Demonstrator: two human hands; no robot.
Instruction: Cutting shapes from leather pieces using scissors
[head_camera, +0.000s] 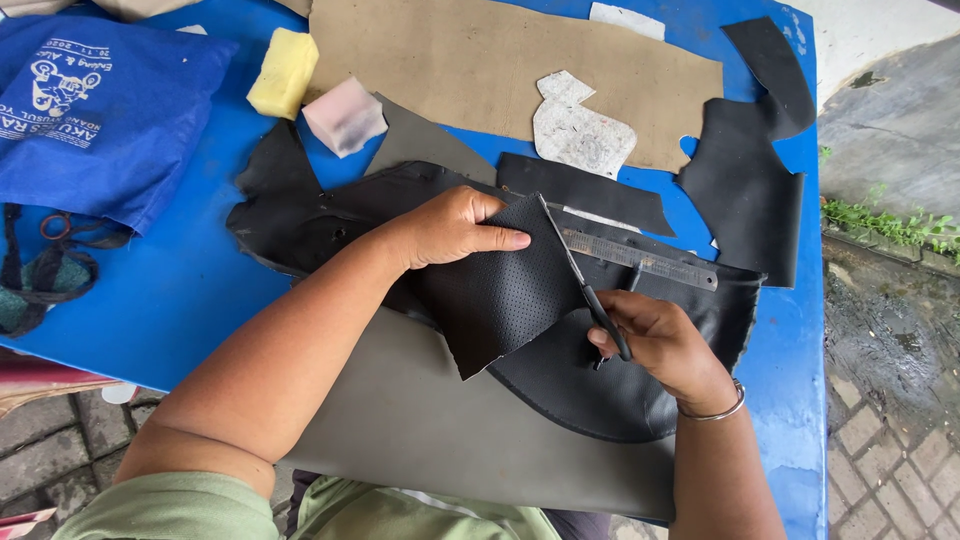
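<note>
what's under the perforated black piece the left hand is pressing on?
Under the perforated black piece, larger smooth black leather shows, over a grey sheet. The left hand holds it flat; the right hand works scissors along its edge. What lies directly beneath is covered.

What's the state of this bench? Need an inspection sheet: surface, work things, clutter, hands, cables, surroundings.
Surface: blue table, mostly covered with sheet material.
Work things: perforated black piece pinned flat over a black leather sheet; scissors along its right edge; metal ruler beside them; grey sheet underneath.
Clutter: yellow sponge, pink sponge, tan board, white paper template, black offcuts, blue fabric bag.
Hands: left hand presses the perforated piece; right hand grips the scissors.
Cables: nothing seen.
Surroundings: brick paving, wet ground, some weeds.
</note>
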